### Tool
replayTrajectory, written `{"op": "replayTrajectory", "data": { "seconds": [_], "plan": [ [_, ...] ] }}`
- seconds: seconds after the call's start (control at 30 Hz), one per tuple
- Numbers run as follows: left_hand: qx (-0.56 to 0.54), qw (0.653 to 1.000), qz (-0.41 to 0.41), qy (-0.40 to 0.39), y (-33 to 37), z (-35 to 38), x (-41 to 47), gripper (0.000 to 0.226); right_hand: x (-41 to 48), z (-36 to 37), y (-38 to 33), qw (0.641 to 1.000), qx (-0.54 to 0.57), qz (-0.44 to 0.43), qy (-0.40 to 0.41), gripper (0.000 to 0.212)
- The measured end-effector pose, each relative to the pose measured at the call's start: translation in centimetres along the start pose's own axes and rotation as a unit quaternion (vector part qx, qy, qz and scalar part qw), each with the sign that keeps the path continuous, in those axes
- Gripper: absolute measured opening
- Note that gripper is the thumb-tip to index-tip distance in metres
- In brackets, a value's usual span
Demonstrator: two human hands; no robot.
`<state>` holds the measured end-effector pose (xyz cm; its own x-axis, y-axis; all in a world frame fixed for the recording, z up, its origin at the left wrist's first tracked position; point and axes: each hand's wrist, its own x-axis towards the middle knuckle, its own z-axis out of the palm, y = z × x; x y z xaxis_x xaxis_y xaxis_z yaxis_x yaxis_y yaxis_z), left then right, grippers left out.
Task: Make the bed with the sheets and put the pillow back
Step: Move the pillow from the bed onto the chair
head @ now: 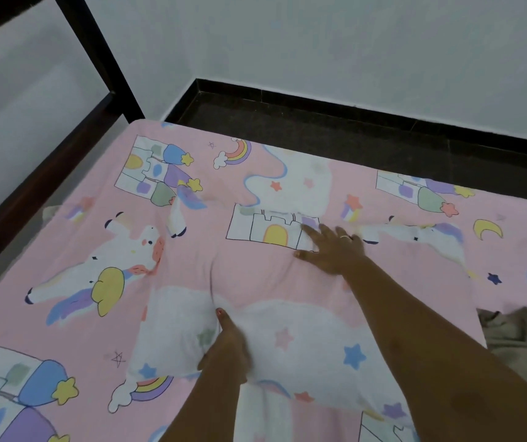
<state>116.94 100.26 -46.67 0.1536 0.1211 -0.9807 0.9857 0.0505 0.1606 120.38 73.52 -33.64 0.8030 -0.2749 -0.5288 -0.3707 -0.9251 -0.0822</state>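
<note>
Flat, no pinch: right hand [329, 250] spread on sheet [64, 330], left hand [228, 346] w/ fingers together, nearer me. Crease [212, 282] runs fwd off left fingertips [220, 314]; left's closer, I'd say.

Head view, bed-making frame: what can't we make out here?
- Pillow: nowhere in view.
- Left hand: seen edge-on, sunk in a fold of the sheet; cannot tell whether it is pressing or pinching.
- Beige cloth: cut off by the right edge; unclear what it is.
- Bed's near side: cut off by the bottom edge and partly covered by the arms.
- Sheet tuck on the far side: hidden over the mattress edge.
</note>
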Motion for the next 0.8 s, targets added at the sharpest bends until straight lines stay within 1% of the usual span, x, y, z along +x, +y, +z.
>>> {"op": "replayTrajectory", "data": {
  "seconds": [0.07, 0.13, 0.17, 0.2, 0.23, 0.3, 0.33, 0.37, 0.4, 0.43, 0.47, 0.5, 0.53, 0.57, 0.6, 0.67, 0.73, 0.77, 0.8],
  "plan": [
    [-0.049, 0.999, 0.005, 0.016, -0.1, -0.5, 4.7, 0.163, 0.9, 0.3, 1.6, 1.0, -0.006, 0.025, -0.001, 0.081],
    [-0.083, 0.996, 0.018, 0.033, -1.2, -0.4, 7.7, 0.166, 1.5, 0.5, 3.1, 0.999, 0.008, 0.045, 0.0, 0.087],
    [-0.097, 0.993, 0.032, 0.058, -1.5, -0.3, 6.8, 0.163, 1.7, 0.5, 3.7, 0.998, 0.02, 0.051, 0.002, 0.09],
    [-0.105, 0.99, 0.057, 0.078, -1.6, 0.2, 4.7, 0.158, 1.6, 0.5, 4.0, 0.998, 0.034, 0.055, 0.003, 0.094],
    [-0.108, 0.985, 0.075, 0.113, -1.0, 1.2, 0.7, 0.151, 1.5, 0.5, 4.1, 0.997, 0.05, 0.056, 0.002, 0.098],
    [-0.202, 0.966, 0.076, 0.139, -1.4, 2.4, -6.1, 0.127, 0.9, 0.2, 4.1, 0.995, 0.074, 0.06, -0.007, 0.103],
    [-0.239, 0.955, 0.081, 0.158, -2.0, 2.2, -8.0, 0.118, 0.5, 0.1, 4.0, 0.995, 0.08, 0.06, -0.009, 0.101],
    [-0.268, 0.945, 0.082, 0.17, -2.8, 1.8, -9.0, 0.114, -0.1, -0.2, 3.8, 0.995, 0.08, 0.056, -0.014, 0.096],
    [-0.29, 0.942, 0.092, 0.141, -3.5, 1.2, -10.3, 0.115, -0.7, -0.4, 3.5, 0.995, 0.083, 0.049, -0.02, 0.088],
    [-0.324, 0.935, 0.105, 0.095, -4.5, 0.3, -10.7, 0.118, -1.2, -0.6, 3.4, 0.995, 0.092, 0.041, -0.023, 0.079],
    [-0.338, 0.933, 0.12, 0.037, -5.3, -0.7, -10.9, 0.115, -2.0, -0.9, 3.1, 0.993, 0.108, 0.029, -0.024, 0.07],
    [-0.348, 0.928, 0.134, -0.022, -5.8, -1.5, -11.9, 0.1, -3.0, -1.3, 2.9, 0.992, 0.125, 0.018, -0.021, 0.064],
    [-0.347, 0.922, 0.159, -0.064, -5.8, -2.5, -12.9, 0.08, -4.3, -2.2, 2.4, 0.99, 0.138, 0.007, -0.013, 0.058],
    [-0.345, 0.917, 0.182, -0.089, -5.9, -3.2, -13.8, 0.065, -5.3, -3.0, 2.0, 0.988, 0.152, -0.003, -0.006, 0.053],
    [-0.332, 0.916, 0.202, -0.098, -6.0, -3.6, -14.6, 0.059, -6.0, -3.6, 1.8, 0.986, 0.165, -0.01, 0.001, 0.048],
    [-0.341, 0.906, 0.224, -0.108, -5.8, -5.4, -17.4, 0.061, -8.6, -5.7, 0.6, 0.981, 0.189, -0.037, 0.015, 0.039],
    [-0.373, 0.886, 0.248, -0.117, -4.9, -7.9, -20.7, 0.058, -11.1, -7.5, -1.0, 0.975, 0.213, -0.061, 0.026, 0.027],
    [-0.376, 0.88, 0.259, -0.128, -4.2, -9.3, -21.9, 0.058, -12.1, -8.4, -2.0, 0.97, 0.229, -0.069, 0.033, 0.027],
    [-0.379, 0.874, 0.271, -0.135, -3.5, -10.9, -23.7, 0.056, -13.2, -9.4, -3.3, 0.965, 0.245, -0.08, 0.045, 0.032]
  ]
}}
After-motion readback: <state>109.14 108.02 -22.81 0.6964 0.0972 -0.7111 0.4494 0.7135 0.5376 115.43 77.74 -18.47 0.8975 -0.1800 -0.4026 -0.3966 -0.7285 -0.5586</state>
